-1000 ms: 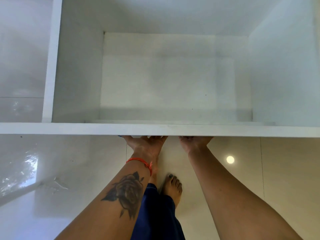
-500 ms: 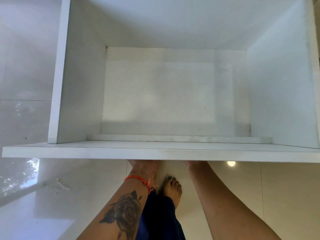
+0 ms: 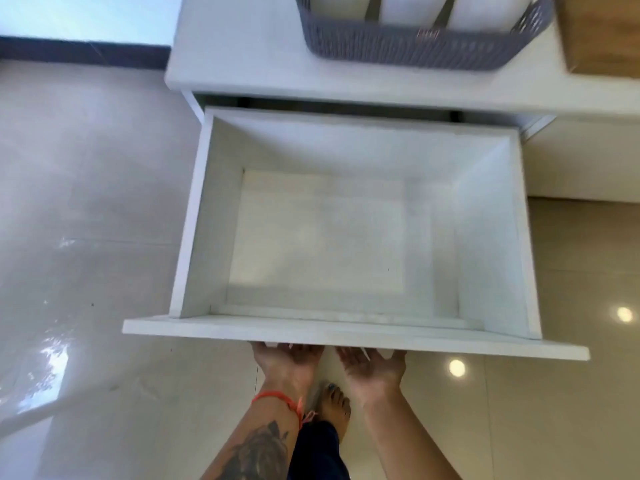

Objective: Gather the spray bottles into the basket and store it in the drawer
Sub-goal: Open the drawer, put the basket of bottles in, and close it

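Drawer (image 3: 322,233) is pulled way out, nothing inside. Both palms up under its near front edge: left hand (image 3: 287,358) and right hand (image 3: 372,367), fingers loosely spread, gripping nothing. Grey basket (image 3: 408,46) with white bottles (image 3: 405,6) sits on the far countertop (image 3: 242,64). Glossy tile floor (image 3: 86,237) all round.

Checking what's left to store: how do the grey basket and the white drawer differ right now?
The basket is grey and woven-looking; the drawer is plain white. The basket holds white bottles; the drawer holds nothing. The basket sits on the cabinet top; the drawer is pulled out below, both hands at its front. Both are open-topped.
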`<action>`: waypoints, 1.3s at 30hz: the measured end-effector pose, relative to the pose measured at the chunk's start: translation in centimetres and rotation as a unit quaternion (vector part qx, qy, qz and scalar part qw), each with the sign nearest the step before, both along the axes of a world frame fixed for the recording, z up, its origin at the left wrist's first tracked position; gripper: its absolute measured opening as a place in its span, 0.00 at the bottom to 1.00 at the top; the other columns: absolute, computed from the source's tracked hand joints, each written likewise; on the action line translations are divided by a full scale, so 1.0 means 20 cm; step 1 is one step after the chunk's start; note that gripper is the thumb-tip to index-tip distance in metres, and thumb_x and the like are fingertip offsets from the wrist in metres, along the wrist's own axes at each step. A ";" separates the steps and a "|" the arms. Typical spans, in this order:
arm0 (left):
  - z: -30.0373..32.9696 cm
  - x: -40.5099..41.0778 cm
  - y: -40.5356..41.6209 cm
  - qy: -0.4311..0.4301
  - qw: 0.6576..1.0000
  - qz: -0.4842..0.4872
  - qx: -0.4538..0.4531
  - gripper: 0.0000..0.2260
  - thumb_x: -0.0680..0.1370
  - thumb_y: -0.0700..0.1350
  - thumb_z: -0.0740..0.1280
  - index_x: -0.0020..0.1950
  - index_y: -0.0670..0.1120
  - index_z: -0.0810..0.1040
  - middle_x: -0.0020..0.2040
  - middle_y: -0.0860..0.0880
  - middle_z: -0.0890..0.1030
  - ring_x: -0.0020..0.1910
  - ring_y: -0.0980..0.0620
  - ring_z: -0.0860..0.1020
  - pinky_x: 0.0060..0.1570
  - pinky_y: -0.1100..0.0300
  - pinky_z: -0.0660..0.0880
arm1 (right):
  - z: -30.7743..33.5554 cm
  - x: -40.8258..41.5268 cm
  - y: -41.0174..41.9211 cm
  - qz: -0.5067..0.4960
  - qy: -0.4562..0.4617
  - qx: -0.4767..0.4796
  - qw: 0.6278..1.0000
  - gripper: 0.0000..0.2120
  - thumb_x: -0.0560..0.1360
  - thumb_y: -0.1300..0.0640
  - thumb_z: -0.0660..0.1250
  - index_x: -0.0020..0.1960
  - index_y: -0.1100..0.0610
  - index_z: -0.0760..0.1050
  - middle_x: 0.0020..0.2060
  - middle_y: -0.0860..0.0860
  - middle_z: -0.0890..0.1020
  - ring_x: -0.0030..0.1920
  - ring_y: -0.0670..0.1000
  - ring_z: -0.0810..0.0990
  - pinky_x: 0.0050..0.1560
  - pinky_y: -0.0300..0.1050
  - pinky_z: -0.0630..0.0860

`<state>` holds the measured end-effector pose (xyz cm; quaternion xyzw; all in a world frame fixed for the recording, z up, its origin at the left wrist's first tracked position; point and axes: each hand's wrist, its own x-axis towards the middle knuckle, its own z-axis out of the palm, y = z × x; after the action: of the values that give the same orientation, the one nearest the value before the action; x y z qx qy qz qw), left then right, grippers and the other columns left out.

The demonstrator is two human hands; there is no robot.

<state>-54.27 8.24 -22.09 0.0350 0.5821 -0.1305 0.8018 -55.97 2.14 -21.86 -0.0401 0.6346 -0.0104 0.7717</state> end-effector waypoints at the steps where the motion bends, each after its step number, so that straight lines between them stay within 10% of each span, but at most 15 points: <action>1: 0.08 0.03 0.07 0.014 0.999 -0.029 0.025 0.37 0.72 0.69 0.59 0.69 0.42 0.68 0.70 0.33 0.66 0.71 0.36 0.66 0.70 0.41 0.62 | 0.09 0.01 0.01 0.004 0.017 -0.013 1.000 0.37 0.75 0.34 0.55 0.68 0.65 0.65 0.64 0.65 0.70 0.64 0.66 0.71 0.66 0.64 0.66; 4: 0.28 0.08 0.22 0.037 0.996 -0.037 0.068 0.36 0.72 0.69 0.58 0.66 0.41 0.67 0.60 0.36 0.73 0.61 0.34 0.72 0.65 0.36 0.66 | 0.29 0.06 0.01 0.006 0.034 -0.020 0.999 0.37 0.74 0.34 0.56 0.65 0.66 0.67 0.62 0.65 0.72 0.62 0.65 0.73 0.64 0.64 0.69; 14: 0.80 0.23 0.19 0.072 0.990 -0.083 0.085 0.40 0.76 0.66 0.55 0.77 0.44 0.43 0.78 0.40 0.48 0.77 0.39 0.51 0.75 0.45 0.52 | 0.74 0.18 0.02 0.023 0.079 -0.039 0.996 0.36 0.79 0.38 0.48 0.75 0.64 0.50 0.64 0.66 0.69 0.65 0.63 0.69 0.72 0.58 0.59; 22: 0.98 0.63 0.02 -0.063 0.968 -0.208 0.128 0.34 0.78 0.62 0.56 0.78 0.46 0.49 0.78 0.43 0.54 0.75 0.38 0.57 0.73 0.45 0.59 | 0.89 0.54 -0.01 0.124 0.003 -0.145 0.982 0.31 0.79 0.40 0.52 0.72 0.62 0.60 0.72 0.62 0.63 0.70 0.63 0.65 0.68 0.57 0.66; 27: 1.01 0.95 -0.03 -0.243 0.801 -0.432 0.336 0.27 0.78 0.57 0.60 0.74 0.47 0.61 0.73 0.45 0.67 0.69 0.42 0.69 0.65 0.47 0.70 | 0.91 0.89 -0.15 0.262 -0.089 -0.312 0.909 0.23 0.79 0.44 0.56 0.67 0.57 0.67 0.66 0.56 0.71 0.64 0.57 0.72 0.63 0.53 0.71; 34: 0.95 1.37 -0.05 -0.366 0.463 -0.547 0.594 0.28 0.76 0.54 0.65 0.74 0.48 0.62 0.73 0.45 0.66 0.71 0.46 0.66 0.69 0.52 0.64 | 0.89 1.30 -0.42 0.409 -0.112 -0.606 0.673 0.20 0.76 0.51 0.65 0.66 0.53 0.69 0.65 0.51 0.74 0.63 0.50 0.71 0.60 0.44 0.68; 39: 0.91 1.62 -0.02 -0.377 0.372 -0.526 0.666 0.30 0.77 0.50 0.65 0.75 0.46 0.58 0.77 0.43 0.57 0.75 0.43 0.59 0.71 0.53 0.58 | 0.88 1.47 -0.62 0.411 -0.054 -0.747 0.520 0.18 0.74 0.58 0.67 0.63 0.59 0.74 0.62 0.57 0.76 0.63 0.56 0.72 0.59 0.40 0.65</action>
<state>-21.90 7.83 -3.89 0.9019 -0.0176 -0.0695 0.4259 -26.58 -10.19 -4.34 -0.8578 0.2641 -0.1641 0.4093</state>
